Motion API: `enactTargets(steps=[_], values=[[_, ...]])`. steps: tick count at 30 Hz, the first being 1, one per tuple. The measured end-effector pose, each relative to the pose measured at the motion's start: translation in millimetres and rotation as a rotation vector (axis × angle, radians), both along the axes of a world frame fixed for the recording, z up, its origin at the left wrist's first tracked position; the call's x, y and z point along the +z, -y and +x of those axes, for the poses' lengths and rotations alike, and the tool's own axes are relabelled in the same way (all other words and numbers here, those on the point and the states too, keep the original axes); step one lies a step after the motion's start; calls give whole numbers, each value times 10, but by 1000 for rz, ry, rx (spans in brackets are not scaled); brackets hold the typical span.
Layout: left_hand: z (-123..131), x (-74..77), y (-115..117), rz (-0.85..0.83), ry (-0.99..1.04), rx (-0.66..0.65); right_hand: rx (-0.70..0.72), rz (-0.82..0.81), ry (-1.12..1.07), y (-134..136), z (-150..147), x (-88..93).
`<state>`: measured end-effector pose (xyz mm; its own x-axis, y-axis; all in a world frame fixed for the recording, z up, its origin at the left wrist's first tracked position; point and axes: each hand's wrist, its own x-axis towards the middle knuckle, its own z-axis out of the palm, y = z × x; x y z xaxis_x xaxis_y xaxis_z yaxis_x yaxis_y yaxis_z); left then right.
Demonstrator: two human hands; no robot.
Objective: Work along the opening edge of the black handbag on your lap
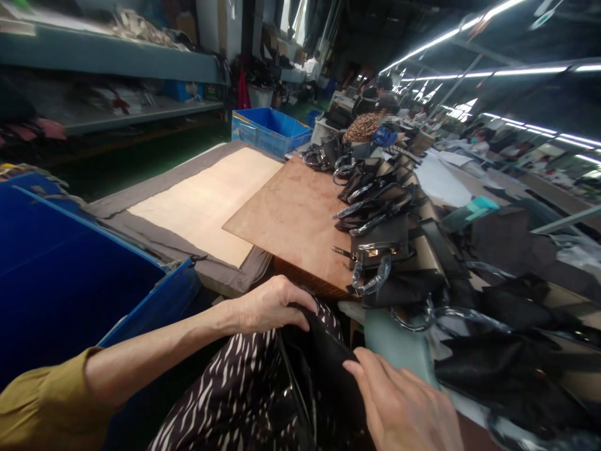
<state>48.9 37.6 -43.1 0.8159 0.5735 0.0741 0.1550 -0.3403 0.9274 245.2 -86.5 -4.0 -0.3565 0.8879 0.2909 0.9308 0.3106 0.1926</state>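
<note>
A black bag [323, 369] lies over my lap, its mouth facing up and partly open. On its upper left edge, my left hand [277, 305] grips the black material between thumb and fingers. My right hand [404, 401] holds the bag's right edge, thumb toward the opening and fingers over the outer side. Dark patterned cloth [225, 388] shows under and beside the bag. The bag's lower part and the tips of some right fingers are hidden.
Black bags with plastic-wrapped handles [375, 250] line the table's right side. A brown board [291, 219] and cream sheet [211, 200] lie ahead. A large blue bin [70, 269] stands left, another blue bin [272, 128] farther off. People sit in the background.
</note>
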Motion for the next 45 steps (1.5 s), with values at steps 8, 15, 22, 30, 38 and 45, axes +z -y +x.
enactTargets(steps=[8, 15, 22, 30, 38, 45], values=[[97, -88, 39, -110, 56, -23, -116, -155, -98, -67, 152, -126], [173, -117, 48, -33, -18, 34, -95, -142, -106, -196, 163, -123], [260, -118, 72, 6, -48, 86, -145, -167, -2, -249, 146, -143], [338, -111, 96, 3, -50, 96, -177, -339, 3, -365, 22, -145], [320, -155, 139, 22, -108, 113, -106, -607, -18, -552, -116, -142], [230, -226, 0, 102, -346, 133, 36, -801, -209, -719, -29, 13]])
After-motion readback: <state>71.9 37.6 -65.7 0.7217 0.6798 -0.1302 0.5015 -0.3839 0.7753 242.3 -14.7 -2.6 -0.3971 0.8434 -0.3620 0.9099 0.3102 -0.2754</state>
